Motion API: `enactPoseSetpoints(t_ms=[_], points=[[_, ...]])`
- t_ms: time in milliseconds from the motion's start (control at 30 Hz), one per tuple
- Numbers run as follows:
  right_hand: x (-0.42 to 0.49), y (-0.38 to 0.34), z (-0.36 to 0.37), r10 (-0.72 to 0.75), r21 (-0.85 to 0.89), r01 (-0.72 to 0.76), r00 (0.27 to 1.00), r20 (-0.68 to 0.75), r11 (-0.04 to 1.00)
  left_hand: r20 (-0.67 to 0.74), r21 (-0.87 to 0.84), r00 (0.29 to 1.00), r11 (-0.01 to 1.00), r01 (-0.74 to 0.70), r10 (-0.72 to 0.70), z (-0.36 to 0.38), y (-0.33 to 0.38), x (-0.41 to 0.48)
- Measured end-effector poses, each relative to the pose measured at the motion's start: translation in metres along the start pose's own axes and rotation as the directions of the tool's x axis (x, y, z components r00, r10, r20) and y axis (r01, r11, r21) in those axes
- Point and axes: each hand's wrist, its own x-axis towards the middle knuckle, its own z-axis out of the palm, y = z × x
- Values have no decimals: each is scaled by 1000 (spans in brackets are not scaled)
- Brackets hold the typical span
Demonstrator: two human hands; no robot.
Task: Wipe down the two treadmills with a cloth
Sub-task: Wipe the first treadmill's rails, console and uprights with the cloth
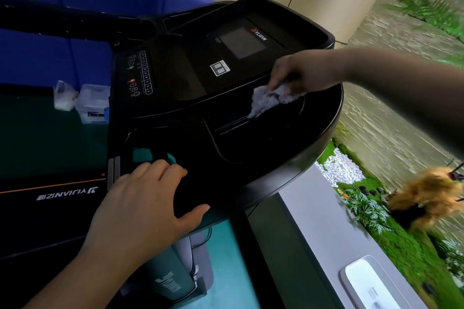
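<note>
Left hand (145, 198), fingers spread on the treadmill console (251, 148) rim, I read as a brace; right hand (293, 75) fingers pinch the bunched cloth (271, 99), pressed beneath them for wiping.

Black treadmill console (226, 133) – white cloth (270, 100) – green belt (45, 138).
</note>
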Motion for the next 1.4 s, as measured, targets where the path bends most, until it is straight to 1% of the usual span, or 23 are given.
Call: enactPoseSetpoints(t_ms=[67,167,400,433,467,533,567,600,633,700,767,833,867,933,967,1000,1067,1167,1233,1267,1333,1367,1400], points=[[8,-15,15,-105,-59,108,993,49,992,-1,-6,1000,1000,2,-2,0,0,0],[17,-27,44,-157,-287,213,966,205,934,-7,-10,1000,1000,0,0,0,0,0],[15,-47,42,-24,-266,124,936,351,956,-14,-13,1000,1000,8,-8,-2,0,-1],[15,-47,40,-14,-296,131,930,368,946,-20,-14,1000,1000,7,-7,-2,0,-1],[17,-47,36,-20,-384,164,936,352,909,-27,-13,1000,1000,7,-7,-3,0,-1],[21,-45,32,-98,-619,249,958,268,745,-29,-7,1000,1000,2,-2,-3,0,-1],[23,-45,35,-134,-682,256,964,227,685,-25,-5,1000,1000,1,-1,-3,0,-1],[25,-47,37,-140,-703,247,968,207,667,-25,-6,1000,1000,3,-4,-3,0,-2],[25,-51,38,-124,-684,238,969,212,690,-28,-7,1000,1000,7,-7,-3,1,-2],[25,-58,41,-29,-576,210,951,307,790,-31,-1,1000,1000,5,-5,-3,1,-2],[24,-63,41,75,-415,122,900,429,902,-38,0,999,1000,1,-1,-2,1,-1],[27,-60,37,135,-300,8,881,453,954,-28,-8,1000,1000,6,-6,-3,1,-1],[30,-59,34,123,-312,12,903,411,950,-23,-16,1000,1000,12,-12,-3,0,-1],[36,-51,30,34,-430,52,981,191,902,-14,-21,1000,1000,16,-16,-4,1,-1],[36,-47,30,5,-422,36,995,97,906,-8,-17,1000,1000,17,-17,-4,1,-1],[35,-43,29,10,-348,2,999,31,938,-6,-14,1000,1000,20,-21,-3,1,-1],[26,-37,30,67,-108,-72,997,-45,992,3,-8,1000,1000,30,-30,-5,1,-2],[8,-42,39,168,179,-128,959,-229,975,11,-37,1000,999,25,-25,-7,2,-2],[0,-56,51,203,323,-90,919,-337,942,3,-162,999,986,35,-35,-9,0,-3],[-3,-66,56,225,403,-62,901,-371,913,-5,-286,997,955,77,-81,-12,-2,-3],[-5,-91,63,242,513,18,866,-437,858,-49,-536,969,825,179,-243,-24,-6,0],[-6,-103,65,237,550,68,854,-463,832,-80,-602,947,773,202,-310,-32,-8,2],[-6,-116,66,232,587,116,844,-484,802,-108,-623,932,754,208,-346,-42,-9,4]])
